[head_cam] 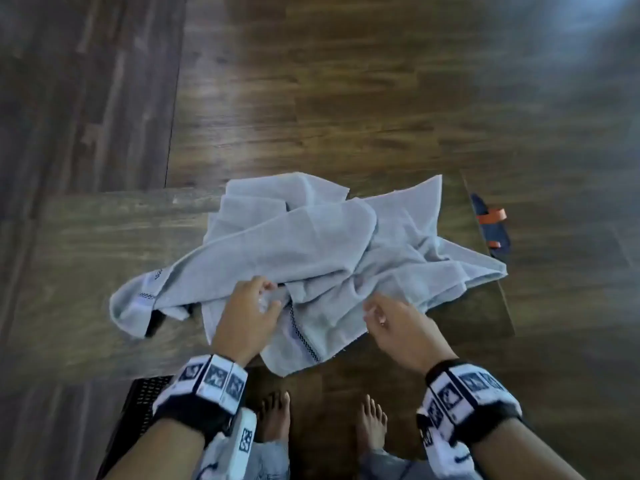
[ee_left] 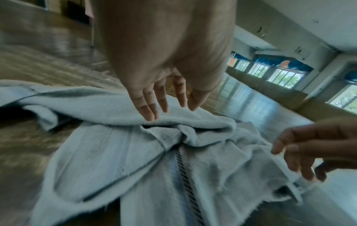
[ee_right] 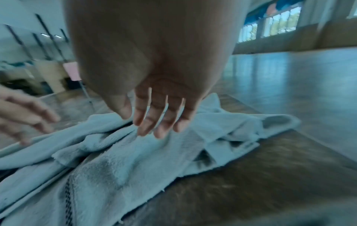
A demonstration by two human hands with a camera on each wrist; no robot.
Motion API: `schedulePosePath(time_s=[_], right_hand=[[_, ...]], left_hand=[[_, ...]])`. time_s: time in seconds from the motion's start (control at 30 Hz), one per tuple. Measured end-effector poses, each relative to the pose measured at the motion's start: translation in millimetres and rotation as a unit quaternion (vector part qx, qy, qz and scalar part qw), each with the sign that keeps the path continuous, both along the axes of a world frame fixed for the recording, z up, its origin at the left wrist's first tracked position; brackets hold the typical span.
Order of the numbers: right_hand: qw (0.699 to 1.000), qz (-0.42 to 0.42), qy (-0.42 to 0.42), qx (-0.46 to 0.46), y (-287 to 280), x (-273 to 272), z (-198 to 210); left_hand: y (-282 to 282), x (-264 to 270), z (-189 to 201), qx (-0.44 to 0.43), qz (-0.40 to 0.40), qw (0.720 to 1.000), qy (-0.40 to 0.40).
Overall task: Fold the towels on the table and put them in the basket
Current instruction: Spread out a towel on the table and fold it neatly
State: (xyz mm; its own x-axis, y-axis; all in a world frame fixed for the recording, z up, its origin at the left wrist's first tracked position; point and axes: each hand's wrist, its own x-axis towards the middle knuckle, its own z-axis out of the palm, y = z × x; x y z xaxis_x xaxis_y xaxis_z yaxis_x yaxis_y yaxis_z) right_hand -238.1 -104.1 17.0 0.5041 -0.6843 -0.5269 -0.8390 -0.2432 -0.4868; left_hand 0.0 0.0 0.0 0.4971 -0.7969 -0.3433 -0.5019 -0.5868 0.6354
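Several light blue-grey towels (head_cam: 304, 244) lie in a crumpled heap on the wooden table (head_cam: 86, 271); one has a dark zigzag border near the front edge. My left hand (head_cam: 256, 299) is at the heap's near left side. In the left wrist view the left hand (ee_left: 154, 110) has straight fingers, their tips touching a fold of towel (ee_left: 119, 160). My right hand (head_cam: 381, 313) is at the near right side. In the right wrist view the right hand (ee_right: 154, 126) has its fingers spread straight just over the towel (ee_right: 115, 160). Neither hand holds cloth. A dark woven basket (head_cam: 145, 407) shows at the table's near left edge.
A blue and orange sandal (head_cam: 491, 225) lies on the floor beyond the table's right edge. My bare feet (head_cam: 273, 420) stand at the near edge. Bare tabletop stretches to the left of the heap. Wooden floor surrounds the table.
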Motion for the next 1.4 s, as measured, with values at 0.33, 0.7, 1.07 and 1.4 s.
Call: schedulePosePath(time_s=[0.33, 0.7, 1.07, 1.4], right_hand=[[0.907, 0.071, -0.076, -0.408, -12, 91, -95], [0.856, -0.078, -0.356, -0.366, 53, 59, -26], [0.839, -0.108, -0.411, -0.340, 83, 18, 59], [0.910, -0.013, -0.371, -0.184, 106, -1, 47]], left_hand=[[-13, 64, -74, -0.058, -0.108, 0.972, -0.199], [59, 19, -8, -0.305, -0.147, 0.934, -0.116], [136, 37, 21, -0.161, 0.016, 0.971, -0.178], [109, -32, 83, -0.259, 0.112, 0.945, 0.163]])
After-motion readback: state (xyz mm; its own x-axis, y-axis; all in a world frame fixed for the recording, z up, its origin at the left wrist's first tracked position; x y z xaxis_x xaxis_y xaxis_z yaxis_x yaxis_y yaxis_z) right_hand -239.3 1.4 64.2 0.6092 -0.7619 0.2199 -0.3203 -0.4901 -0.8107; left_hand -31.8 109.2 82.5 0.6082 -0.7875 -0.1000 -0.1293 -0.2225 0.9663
